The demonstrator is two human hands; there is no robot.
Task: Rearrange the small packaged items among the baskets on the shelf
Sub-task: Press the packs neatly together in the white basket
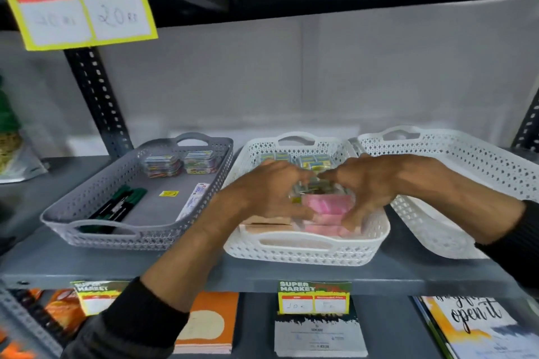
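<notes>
Small packets [313, 185]: a blurred cluster of little boxes in the middle white basket [303, 253], lying between the two hands and touched by the fingertips of both.
Left hand [271, 192]: over the middle white basket, fingers curled round the left side of the cluster, gripping it.
Right hand [367, 183]: over the same basket, fingers curled round the right side of the cluster, thumb down by the pink packs [326, 204].
Pink packs: in the middle white basket, just under and in front of the cluster.
Blue-and-yellow boxes [306, 160]: at the back of the middle white basket, beyond the hands.
Grey basket [87, 230]: just left of the middle white basket; holds clear cases [180, 165] at the back, green pens [122, 204] in front.
Right white basket [466, 154]: touching the middle white basket's right rim.
</notes>
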